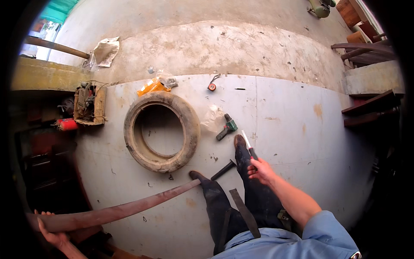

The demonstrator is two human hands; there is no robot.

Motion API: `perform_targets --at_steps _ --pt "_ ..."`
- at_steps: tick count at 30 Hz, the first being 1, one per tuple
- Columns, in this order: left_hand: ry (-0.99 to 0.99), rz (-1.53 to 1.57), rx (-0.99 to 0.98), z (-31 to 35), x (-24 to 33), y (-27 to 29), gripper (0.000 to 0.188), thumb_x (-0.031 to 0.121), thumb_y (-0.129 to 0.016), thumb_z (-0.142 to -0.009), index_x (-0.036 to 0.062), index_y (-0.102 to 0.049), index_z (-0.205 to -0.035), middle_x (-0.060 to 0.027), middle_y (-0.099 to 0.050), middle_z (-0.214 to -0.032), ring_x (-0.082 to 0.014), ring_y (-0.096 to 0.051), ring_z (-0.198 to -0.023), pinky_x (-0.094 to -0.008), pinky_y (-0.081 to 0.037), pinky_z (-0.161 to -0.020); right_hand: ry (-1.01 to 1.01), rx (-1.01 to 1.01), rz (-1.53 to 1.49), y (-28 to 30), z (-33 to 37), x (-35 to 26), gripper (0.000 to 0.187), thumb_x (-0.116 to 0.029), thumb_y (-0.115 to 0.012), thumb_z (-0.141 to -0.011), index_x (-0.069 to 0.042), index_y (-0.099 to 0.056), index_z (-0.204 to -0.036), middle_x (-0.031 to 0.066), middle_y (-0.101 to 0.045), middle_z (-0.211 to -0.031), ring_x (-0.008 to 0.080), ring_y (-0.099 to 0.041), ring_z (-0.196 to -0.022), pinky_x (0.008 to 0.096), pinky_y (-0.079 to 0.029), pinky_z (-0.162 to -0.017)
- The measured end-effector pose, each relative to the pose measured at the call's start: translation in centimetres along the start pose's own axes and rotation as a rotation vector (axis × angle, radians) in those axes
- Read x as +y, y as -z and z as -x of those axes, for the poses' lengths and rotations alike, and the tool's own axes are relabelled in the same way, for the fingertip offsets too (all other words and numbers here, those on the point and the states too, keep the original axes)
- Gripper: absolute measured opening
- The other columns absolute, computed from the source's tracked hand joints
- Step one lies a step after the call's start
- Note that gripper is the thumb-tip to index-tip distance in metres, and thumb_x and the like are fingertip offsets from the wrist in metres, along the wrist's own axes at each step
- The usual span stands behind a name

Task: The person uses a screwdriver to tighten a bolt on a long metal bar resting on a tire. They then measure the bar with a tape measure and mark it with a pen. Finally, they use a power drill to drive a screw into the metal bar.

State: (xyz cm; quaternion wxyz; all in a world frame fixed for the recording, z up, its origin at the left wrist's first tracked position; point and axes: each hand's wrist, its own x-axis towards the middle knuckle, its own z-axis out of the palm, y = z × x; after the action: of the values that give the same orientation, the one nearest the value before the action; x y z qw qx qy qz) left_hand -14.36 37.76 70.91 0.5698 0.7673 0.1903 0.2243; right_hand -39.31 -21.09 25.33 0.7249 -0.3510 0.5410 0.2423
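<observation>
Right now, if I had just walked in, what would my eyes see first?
Probably the big, dirty tyre, lying flat on the pale grey floor, left of the middle. Next might be the long reddish-brown piece slanting across the lower left, its end in the left hand. Then comes the red-and-black handled tool in the right hand, right of the middle.

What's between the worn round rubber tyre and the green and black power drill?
In the head view, a crumpled, clear plastic bag lies between the tyre and the drill.
</observation>
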Motion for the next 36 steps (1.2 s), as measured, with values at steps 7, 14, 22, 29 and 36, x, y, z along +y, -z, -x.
perform_targets --at_steps 7,14,22,29,36 --pt "-0.099 -0.122 0.250 -3.0 0.2 3.7 0.046 0.028 -0.056 -0.093 0.0038 -0.052 -0.132 -0.0118 -0.056 -0.112 -0.0233 -0.057 -0.100 -0.0386 -0.049 -0.092 -0.129 -0.205 0.125 -6.9 -0.5 4.6 0.027 -0.032 -0.058 -0.096 -0.012 -0.050 -0.113 0.0088 -0.061 -0.100 0.0193 -0.063 -0.083 0.0362 -0.057 -0.067" --pt "0.088 0.157 0.330 -7.1 -0.3 11.5 0.041 0.028 -0.059 -0.093 0.0017 -0.055 -0.124 -0.0119 -0.060 -0.109 -0.0269 -0.059 -0.101 -0.0418 -0.049 -0.095 -0.204 -0.374 0.192 -14.7 0.8 6.2 0.034 -0.034 -0.061 -0.093 -0.013 -0.052 -0.119 0.0023 -0.056 -0.105 0.0158 -0.056 -0.095 0.0363 -0.052 -0.080" --pt "0.208 0.172 0.655 -6.2 -14.3 13.7 0.050 0.038 -0.068 -0.085 0.0060 -0.057 -0.122 -0.0125 -0.055 -0.124 -0.0289 -0.054 -0.113 -0.0464 -0.043 -0.099 -0.036 -0.431 0.168 -21.7 -4.1 4.1 0.035 -0.028 -0.061 -0.091 -0.011 -0.052 -0.120 0.0048 -0.052 -0.106 0.0202 -0.055 -0.102 0.0430 -0.050 -0.089" --pt "0.479 0.260 0.789 -2.9 -34.6 14.2 0.067 0.043 -0.065 -0.084 0.0035 -0.048 -0.136 -0.0148 -0.046 -0.141 -0.0329 -0.047 -0.126 -0.0468 -0.037 -0.108 0.124 -0.327 0.161 -32.0 -10.3 3.7 0.034 -0.034 -0.062 -0.092 -0.013 -0.053 -0.117 -0.0001 -0.052 -0.106 0.0145 -0.049 -0.103 0.0441 -0.045 -0.091" --pt "0.752 0.471 0.838 1.9 -52.1 13.3 0.069 0.038 -0.060 -0.086 -0.0015 -0.040 -0.139 -0.0175 -0.043 -0.143 -0.0356 -0.046 -0.127 -0.0492 -0.037 -0.109 0.242 -0.221 0.332 -38.4 -18.2 4.0 0.036 -0.035 -0.064 -0.090 -0.015 -0.056 -0.118 -0.0008 -0.054 -0.108 0.0145 -0.050 -0.102 0.0388 -0.048 -0.084"
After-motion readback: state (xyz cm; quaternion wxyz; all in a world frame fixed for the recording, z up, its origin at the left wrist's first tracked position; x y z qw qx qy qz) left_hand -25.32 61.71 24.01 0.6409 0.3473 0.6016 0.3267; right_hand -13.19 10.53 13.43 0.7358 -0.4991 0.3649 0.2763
